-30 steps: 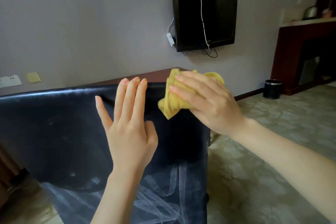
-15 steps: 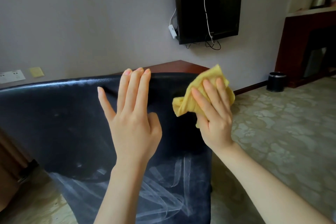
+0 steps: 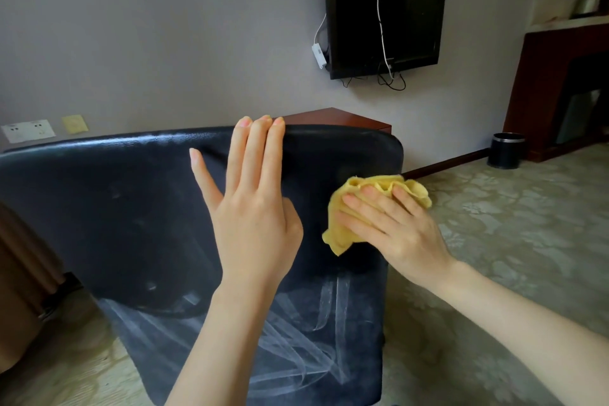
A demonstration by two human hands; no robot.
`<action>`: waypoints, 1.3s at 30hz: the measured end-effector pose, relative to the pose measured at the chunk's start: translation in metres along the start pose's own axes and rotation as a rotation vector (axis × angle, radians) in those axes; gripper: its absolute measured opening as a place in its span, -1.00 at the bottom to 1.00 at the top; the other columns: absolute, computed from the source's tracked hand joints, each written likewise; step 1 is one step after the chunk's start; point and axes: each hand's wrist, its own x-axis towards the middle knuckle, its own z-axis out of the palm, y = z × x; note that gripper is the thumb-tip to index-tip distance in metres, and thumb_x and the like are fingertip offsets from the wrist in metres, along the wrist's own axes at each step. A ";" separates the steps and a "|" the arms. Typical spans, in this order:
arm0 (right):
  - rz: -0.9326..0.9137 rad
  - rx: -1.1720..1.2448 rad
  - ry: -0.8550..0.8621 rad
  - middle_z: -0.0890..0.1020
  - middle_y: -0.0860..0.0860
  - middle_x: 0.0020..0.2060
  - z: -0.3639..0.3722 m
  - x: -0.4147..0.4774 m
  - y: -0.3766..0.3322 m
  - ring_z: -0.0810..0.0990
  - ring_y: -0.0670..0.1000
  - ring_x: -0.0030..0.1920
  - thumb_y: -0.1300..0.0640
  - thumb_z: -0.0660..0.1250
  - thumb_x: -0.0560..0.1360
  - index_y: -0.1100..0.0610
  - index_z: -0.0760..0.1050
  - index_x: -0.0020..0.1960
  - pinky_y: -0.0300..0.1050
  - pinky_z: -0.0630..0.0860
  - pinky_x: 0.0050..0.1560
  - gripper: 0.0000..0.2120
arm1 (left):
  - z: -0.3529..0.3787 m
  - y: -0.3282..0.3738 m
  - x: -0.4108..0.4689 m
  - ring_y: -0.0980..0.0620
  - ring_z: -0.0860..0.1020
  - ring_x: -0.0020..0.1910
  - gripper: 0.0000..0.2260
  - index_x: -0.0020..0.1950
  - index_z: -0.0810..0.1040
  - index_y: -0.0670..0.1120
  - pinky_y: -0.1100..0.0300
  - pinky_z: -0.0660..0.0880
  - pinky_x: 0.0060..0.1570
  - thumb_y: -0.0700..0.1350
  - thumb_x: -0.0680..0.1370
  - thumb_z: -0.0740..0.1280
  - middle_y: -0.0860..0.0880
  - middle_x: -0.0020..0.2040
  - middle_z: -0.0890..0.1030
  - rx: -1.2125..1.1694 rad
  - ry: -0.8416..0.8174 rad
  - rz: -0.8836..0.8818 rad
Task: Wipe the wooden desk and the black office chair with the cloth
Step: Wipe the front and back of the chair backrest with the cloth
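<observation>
left hand (image 3: 253,221) flat, fingers straight, bracing backrest of glossy black leather office chair (image 3: 115,208) | right hand (image 3: 395,231) flat, pressing crumpled yellow cloth (image 3: 410,187) near backrest's right edge | risk: unpinched cloth may slip off; chair may swivel away

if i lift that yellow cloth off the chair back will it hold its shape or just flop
Probably floppy: the yellow cloth is bunched in soft folds under the right hand, a corner drooping below it. Likely light, since flat fingers alone pin it against the black chair back.
</observation>
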 end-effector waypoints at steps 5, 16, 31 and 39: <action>0.042 0.007 0.142 0.27 -0.01 0.43 0.008 0.051 -0.018 0.23 0.03 0.47 0.22 0.23 0.61 0.05 0.31 0.44 -0.02 -0.02 0.51 -0.58 | 0.001 -0.003 0.001 -0.10 0.23 0.48 -0.32 0.45 0.33 -0.19 -0.30 -0.14 0.40 -0.40 0.30 0.15 -0.11 0.43 0.37 -0.016 0.030 0.010; -0.024 0.051 0.117 0.39 -0.07 0.39 0.050 0.021 -0.075 0.36 -0.05 0.35 0.16 0.28 0.55 0.10 0.38 0.31 -0.08 0.19 0.42 -0.66 | 0.010 -0.005 0.002 -0.07 0.17 0.50 -0.24 0.45 0.34 -0.17 -0.31 -0.18 0.38 -0.40 0.21 0.19 -0.08 0.44 0.35 -0.042 0.043 -0.015; -0.475 0.069 -0.276 0.49 -0.01 0.33 0.013 -0.049 -0.021 0.44 -0.04 0.35 0.29 0.29 0.54 0.07 0.53 0.30 -0.09 0.32 0.39 -0.65 | -0.007 -0.003 0.003 -0.03 0.16 0.51 -0.27 0.48 0.28 -0.13 -0.30 -0.15 0.40 -0.37 0.29 0.17 -0.04 0.45 0.32 0.043 -0.050 0.024; -0.236 0.079 0.027 0.51 -0.01 0.30 0.009 0.038 -0.017 0.43 0.00 0.33 0.29 0.23 0.60 0.09 0.52 0.30 -0.08 0.28 0.36 -0.69 | -0.020 -0.032 0.006 -0.10 0.12 0.52 -0.29 0.54 0.16 -0.11 -0.37 -0.14 0.36 -0.32 0.36 0.14 -0.07 0.52 0.21 0.141 -0.089 0.215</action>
